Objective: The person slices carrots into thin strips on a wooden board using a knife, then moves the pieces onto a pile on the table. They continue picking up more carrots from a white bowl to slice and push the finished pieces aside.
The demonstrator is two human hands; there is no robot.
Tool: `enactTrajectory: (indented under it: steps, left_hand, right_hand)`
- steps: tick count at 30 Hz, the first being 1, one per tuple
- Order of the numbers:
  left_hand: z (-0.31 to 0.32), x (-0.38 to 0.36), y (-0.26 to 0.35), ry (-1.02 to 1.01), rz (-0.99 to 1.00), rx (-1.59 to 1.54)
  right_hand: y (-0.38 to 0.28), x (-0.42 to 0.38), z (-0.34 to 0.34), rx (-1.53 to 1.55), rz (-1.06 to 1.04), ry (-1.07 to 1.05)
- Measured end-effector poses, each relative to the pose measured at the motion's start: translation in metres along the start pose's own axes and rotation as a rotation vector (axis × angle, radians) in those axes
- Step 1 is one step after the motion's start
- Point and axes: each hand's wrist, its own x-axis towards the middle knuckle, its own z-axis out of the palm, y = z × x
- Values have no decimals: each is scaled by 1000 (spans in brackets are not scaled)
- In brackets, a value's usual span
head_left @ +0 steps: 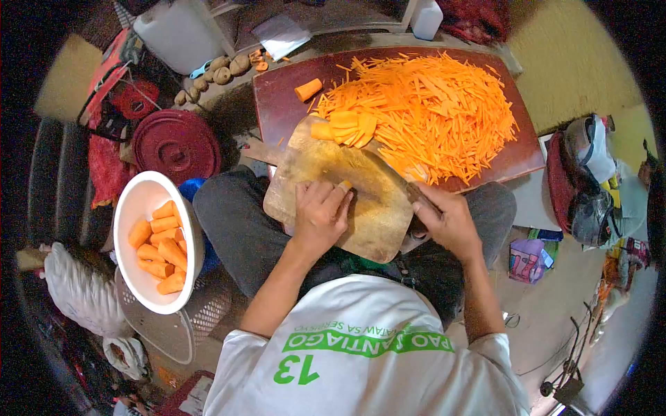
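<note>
My left hand [322,213] rests on a worn wooden cutting board [298,156], its fingers curled together. A small yellowish bit shows at its fingertips, too small to name. At the board's right edge, my right hand [447,220] is closed around the handle of a knife [397,163], whose blade points up and left beside the shredded carrots. Flat carrot slices [352,127] lie fanned at the board's top edge. Behind them, a big heap of carrot strips [437,114] covers much of a dark red board [277,80]. One carrot chunk [309,89] lies apart near its left corner.
A white bowl [123,229] of peeled carrot pieces [166,239] stands at my left. Behind it is a dark red round lid [173,147]. Several brown round roots [222,73] lie at the back left, near a white jug [170,35]. Bags [531,260] sit at the right.
</note>
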Motion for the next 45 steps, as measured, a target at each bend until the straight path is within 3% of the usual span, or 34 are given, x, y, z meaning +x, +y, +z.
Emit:
enactTrajectory:
  steps: [3,8,11,14,19,22,25,29,33,41,45]
  left_hand:
    - [3,-2,4,-65,15,8]
    - [9,-4,5,-68,-23,-56]
    - [12,0,4,-61,-86,-114]
    - [11,7,4,-80,-146,-149]
    - [-3,43,18,-6,-174,-174]
    - [-12,76,31,24,-94,-169]
    - [-9,103,40,-101,-9,23]
    - [30,129,21,-294,33,65]
    - [64,153,7,-326,142,216]
    - [70,162,4,-190,254,331]
    - [49,151,-9,-84,75,135]
  right_hand:
    - [15,15,-17,-64,-96,7]
    - [11,21,-45,-82,-80,-4]
    - [4,22,-54,-38,-88,95]
    - [6,25,-50,-224,-220,177]
    - [11,23,-30,-401,-389,140]
    - [14,23,-14,-394,-457,173]
    - [21,22,-3,-407,-454,209]
    - [36,16,2,-453,-478,163]
    - [39,7,-3,-503,-456,119]
    - [39,1,-3,-461,-499,145]
    - [35,-1,-8,-399,-458,169]
